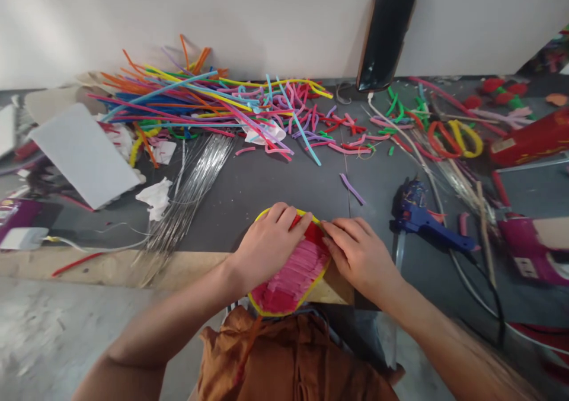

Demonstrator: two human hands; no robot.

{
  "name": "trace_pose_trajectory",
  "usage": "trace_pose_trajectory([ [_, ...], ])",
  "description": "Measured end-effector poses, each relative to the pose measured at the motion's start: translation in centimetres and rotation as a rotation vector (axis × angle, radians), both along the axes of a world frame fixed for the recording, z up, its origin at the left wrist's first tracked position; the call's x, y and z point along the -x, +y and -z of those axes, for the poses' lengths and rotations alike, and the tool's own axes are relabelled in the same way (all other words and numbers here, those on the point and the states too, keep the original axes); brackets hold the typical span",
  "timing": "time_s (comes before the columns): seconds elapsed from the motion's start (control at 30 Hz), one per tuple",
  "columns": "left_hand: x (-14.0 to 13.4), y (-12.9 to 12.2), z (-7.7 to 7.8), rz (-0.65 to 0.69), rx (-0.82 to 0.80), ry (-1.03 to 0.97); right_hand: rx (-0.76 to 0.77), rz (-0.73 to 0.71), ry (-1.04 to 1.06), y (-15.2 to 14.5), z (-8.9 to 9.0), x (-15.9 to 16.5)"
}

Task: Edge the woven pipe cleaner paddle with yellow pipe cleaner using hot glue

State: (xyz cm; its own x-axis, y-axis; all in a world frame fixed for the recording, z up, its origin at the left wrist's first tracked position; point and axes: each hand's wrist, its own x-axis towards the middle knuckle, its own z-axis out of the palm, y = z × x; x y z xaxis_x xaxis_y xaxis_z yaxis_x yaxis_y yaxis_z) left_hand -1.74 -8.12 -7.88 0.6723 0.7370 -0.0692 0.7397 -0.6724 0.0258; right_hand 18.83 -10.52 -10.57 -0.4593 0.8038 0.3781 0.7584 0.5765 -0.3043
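Observation:
A rounded, flat pipe-cleaner piece in pink and red, edged with a yellow pipe cleaner, lies at the table's front edge, close to my body. My left hand rests across its upper left part with the fingers bent together over it, hiding that side. At the upper right edge, my right hand pinches the yellow border between thumb and fingers. Right of that hand lies a blue hot glue gun with a clear glue stick in its back end. A short purple pipe-cleaner offcut sits just beyond my hands.
A heap of coloured pipe cleaners spreads along the wall, with a bundle of thin wires in front. A phone leans upright on the wall, cable attached. Orange-and-yellow-handled scissors lie right; a white box stands left.

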Motion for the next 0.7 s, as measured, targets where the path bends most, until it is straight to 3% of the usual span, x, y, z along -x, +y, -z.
trace_pose_trajectory([
  [0.27,-0.2,0.1,0.1,0.003,-0.032,0.058,0.054,-0.023,-0.026,-0.1,0.0,0.1],
  [0.7,-0.2,0.8,-1.2,-0.014,0.053,0.035,0.111,-0.010,-0.108,-0.1,0.1,0.2],
])
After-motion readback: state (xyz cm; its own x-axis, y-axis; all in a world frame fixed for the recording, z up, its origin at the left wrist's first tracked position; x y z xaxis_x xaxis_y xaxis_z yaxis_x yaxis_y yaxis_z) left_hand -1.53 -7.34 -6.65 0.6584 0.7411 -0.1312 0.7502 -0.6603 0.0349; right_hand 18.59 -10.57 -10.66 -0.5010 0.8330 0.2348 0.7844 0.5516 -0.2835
